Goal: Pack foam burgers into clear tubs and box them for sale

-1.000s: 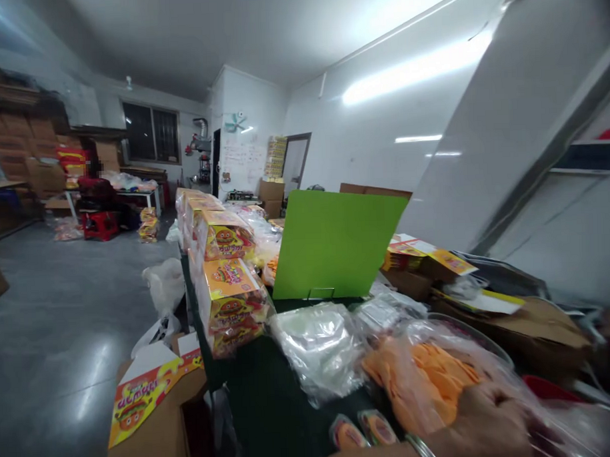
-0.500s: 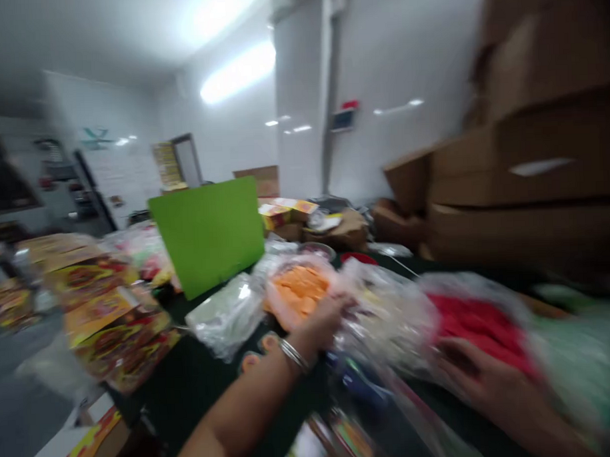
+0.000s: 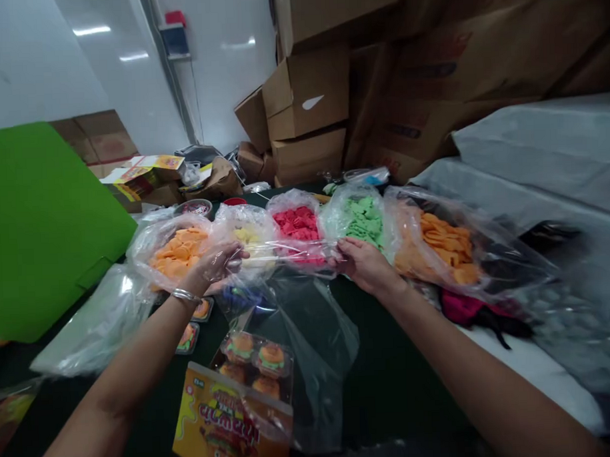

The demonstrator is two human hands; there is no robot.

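Note:
My left hand (image 3: 217, 266), with a metal bangle on the wrist, and my right hand (image 3: 360, 263) each grip an end of a clear plastic bag (image 3: 308, 322), stretched between them and hanging down over the dark table (image 3: 390, 379). Behind it lie open bags of coloured pieces: orange (image 3: 178, 249), yellow (image 3: 250, 237), red (image 3: 297, 222), green (image 3: 362, 216) and another orange (image 3: 443, 240). Below the hands sits a burger-sweets box (image 3: 236, 417) with a clear tray of little burgers (image 3: 254, 363).
A green board (image 3: 44, 217) stands at the left. Stacked cardboard boxes (image 3: 310, 101) fill the back right. A grey plastic sheet (image 3: 542, 153) covers things at the right. A flat clear bag (image 3: 88, 329) lies at the left.
The view has swung right and down from the room to the table. Both hands have come onto the clear bag and hold it stretched between them.

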